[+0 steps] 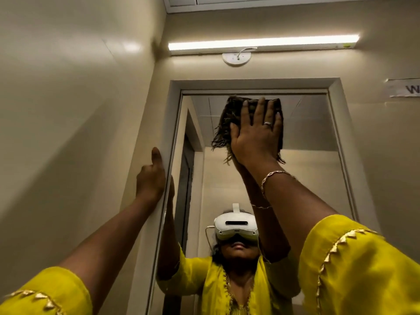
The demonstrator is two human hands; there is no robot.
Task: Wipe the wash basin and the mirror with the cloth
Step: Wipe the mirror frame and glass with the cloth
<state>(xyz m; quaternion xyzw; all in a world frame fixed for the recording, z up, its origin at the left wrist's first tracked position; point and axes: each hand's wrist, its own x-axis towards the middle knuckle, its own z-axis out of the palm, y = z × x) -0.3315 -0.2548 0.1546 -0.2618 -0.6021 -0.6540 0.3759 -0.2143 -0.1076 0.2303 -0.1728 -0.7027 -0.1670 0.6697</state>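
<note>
A tall mirror [313, 137] in a pale frame [175, 114] fills the wall ahead. High on the glass, near its top edge, my right hand [255, 135] presses a dark fringed cloth [229, 119] flat, with the fingers spread straight. My left hand [151, 178] rests on the frame's left edge, thumb pointing up and fingers wrapped round the edge. The wash basin is out of view. The mirror reflects a person in a yellow top wearing a white headset.
A lit tube light [263, 43] runs across the wall above the mirror, with a round white fitting [236, 57] under it. A beige side wall [68, 98] stands close on the left. A paper label [406, 88] is stuck at the far right.
</note>
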